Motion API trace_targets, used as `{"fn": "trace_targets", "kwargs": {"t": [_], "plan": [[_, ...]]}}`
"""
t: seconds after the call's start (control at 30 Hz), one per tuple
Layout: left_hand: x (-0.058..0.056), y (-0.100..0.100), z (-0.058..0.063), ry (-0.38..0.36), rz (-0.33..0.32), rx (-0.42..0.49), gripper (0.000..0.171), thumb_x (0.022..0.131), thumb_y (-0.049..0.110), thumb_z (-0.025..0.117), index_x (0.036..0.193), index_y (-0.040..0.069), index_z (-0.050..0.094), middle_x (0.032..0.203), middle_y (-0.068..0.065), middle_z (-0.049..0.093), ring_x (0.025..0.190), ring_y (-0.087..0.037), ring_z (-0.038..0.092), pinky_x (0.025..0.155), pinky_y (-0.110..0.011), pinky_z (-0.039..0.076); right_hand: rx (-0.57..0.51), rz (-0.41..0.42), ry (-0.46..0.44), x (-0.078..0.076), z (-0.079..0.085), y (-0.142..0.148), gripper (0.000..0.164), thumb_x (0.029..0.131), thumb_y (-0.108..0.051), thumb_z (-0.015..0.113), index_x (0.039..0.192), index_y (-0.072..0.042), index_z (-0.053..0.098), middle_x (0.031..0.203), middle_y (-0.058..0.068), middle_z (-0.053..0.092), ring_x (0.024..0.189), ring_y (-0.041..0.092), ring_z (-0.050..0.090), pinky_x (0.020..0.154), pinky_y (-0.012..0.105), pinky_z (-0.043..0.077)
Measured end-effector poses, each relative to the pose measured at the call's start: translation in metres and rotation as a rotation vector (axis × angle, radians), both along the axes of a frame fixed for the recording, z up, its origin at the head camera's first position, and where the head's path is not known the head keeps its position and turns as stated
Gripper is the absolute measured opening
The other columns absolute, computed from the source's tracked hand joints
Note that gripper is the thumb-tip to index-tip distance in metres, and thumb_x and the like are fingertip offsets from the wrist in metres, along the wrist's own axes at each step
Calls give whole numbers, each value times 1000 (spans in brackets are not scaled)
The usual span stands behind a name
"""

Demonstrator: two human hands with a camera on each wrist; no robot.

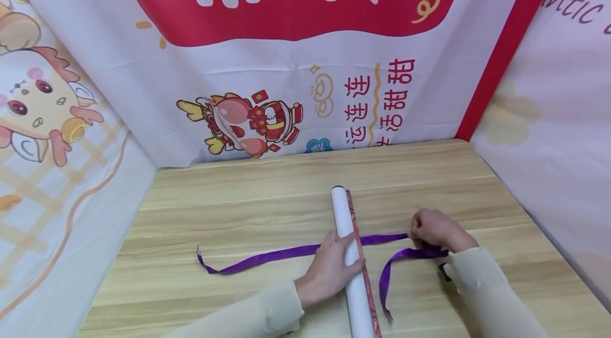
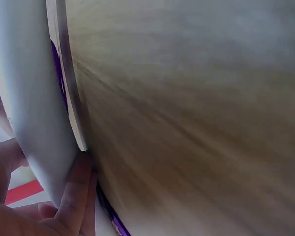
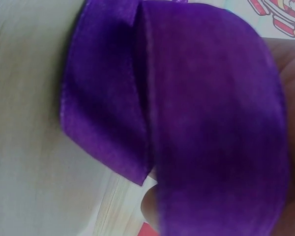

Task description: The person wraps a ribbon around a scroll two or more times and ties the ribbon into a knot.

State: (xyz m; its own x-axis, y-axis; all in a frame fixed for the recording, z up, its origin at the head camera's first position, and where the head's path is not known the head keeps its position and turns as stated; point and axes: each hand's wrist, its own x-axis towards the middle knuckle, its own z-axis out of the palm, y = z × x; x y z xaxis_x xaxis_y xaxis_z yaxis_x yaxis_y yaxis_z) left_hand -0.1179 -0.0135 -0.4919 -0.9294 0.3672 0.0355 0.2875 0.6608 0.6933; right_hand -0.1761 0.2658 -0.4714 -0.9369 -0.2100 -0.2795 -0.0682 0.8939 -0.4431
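A rolled white scroll [image 1: 340,213] with a red patterned strip along its right side lies lengthwise on the wooden table. My left hand [image 1: 331,269] grips the scroll near its middle, fingers and thumb across it; the left wrist view shows fingertips [image 2: 77,184] against its side. A purple ribbon [image 1: 267,259] passes beneath the scroll, its frayed left end on the table. To the right of the scroll, my right hand [image 1: 438,229] pinches the ribbon. The rest of the ribbon folds back under that hand, with its other end hanging toward the near side. Ribbon loops [image 3: 216,118] hide much of the right hand in its wrist view.
The wooden table [image 1: 191,205] has printed cloth hangings behind it and on both sides. The back cloth [image 1: 267,54] is white with red panels and cartoon figures. A small black object [image 1: 445,273] shows by the right cuff.
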Motion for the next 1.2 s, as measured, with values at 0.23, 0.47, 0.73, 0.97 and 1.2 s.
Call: {"fn": "trace_targets", "kwargs": {"t": [0.23, 0.47, 0.73, 0.97, 1.2], "plan": [[-2, 3, 3, 77, -68, -156, 65, 84, 48, 64, 138, 15, 53, 103, -2, 52, 74, -7, 49, 54, -17, 43, 4, 2, -2, 0, -1, 0, 15, 80, -20, 63, 68, -14, 58, 63, -3, 55, 61, 15, 49, 57, 31, 40], [-7, -16, 11, 227, -111, -302, 55, 93, 50, 50, 137, 18, 53, 96, 0, 53, 71, -9, 48, 52, -22, 40, -1, -3, -6, -2, -3, 0, 15, 81, -20, 61, 68, -14, 58, 63, -3, 56, 59, 15, 49, 55, 31, 41], [-30, -75, 7, 353, -75, -468, 23, 86, 30, 64, 99, 11, 68, 91, -1, 65, 81, -17, 58, 74, -35, 49, 1, -9, -8, 1, -1, 0, 12, 81, -17, 60, 69, -13, 58, 63, -3, 56, 58, 15, 49, 55, 31, 41], [-35, -100, 2, 252, -127, -410, 7, 83, 23, 67, 81, 17, 69, 77, 8, 66, 68, -5, 57, 65, -27, 50, 1, -11, -11, 0, -2, -2, 14, 82, -20, 60, 69, -14, 59, 62, -3, 58, 56, 14, 50, 52, 31, 41], [-39, -116, 9, 104, -98, -334, 8, 86, 24, 66, 86, 17, 69, 81, 8, 65, 73, -6, 55, 69, -29, 50, -102, 66, -23, -2, 9, 14, 15, 85, -23, 63, 76, -11, 64, 67, -2, 60, 60, 12, 51, 55, 29, 44]]}}
